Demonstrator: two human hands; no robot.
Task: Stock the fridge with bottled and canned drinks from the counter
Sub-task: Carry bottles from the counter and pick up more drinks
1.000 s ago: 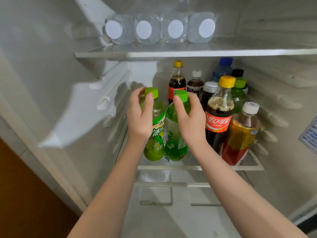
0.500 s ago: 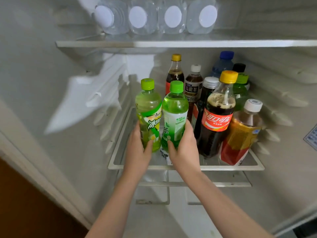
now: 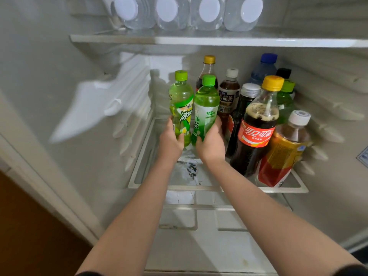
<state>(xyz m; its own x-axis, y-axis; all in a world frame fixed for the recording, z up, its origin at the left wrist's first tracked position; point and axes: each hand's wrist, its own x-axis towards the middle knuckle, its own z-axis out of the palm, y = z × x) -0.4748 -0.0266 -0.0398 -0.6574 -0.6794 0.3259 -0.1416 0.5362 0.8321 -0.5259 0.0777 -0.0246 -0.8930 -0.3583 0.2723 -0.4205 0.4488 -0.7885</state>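
**Two Green Bottles Gripped on Fridge Shelf**

The left hand (image 3: pixel 171 140) gripped a lime-green plastic bottle (image 3: pixel 181 104). The right hand (image 3: pixel 211 144) gripped a green plastic tea bottle (image 3: pixel 206 104) just beside it. Both stood upright on the glass fridge shelf (image 3: pixel 179 187), left of a red-labelled cola bottle (image 3: pixel 256 132).

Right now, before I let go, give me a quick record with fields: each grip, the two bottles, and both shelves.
Left grip: holds the lower part of the yellow-green plastic bottle with a lime cap
Right grip: holds the lower part of the green plastic tea bottle with a green cap
Held bottles: upright, side by side, left of the other drinks; bases hidden
Middle glass shelf: crowded on the right, red-labelled cola bottle in front
Upper shelf: four clear water bottles lying down, white caps outward
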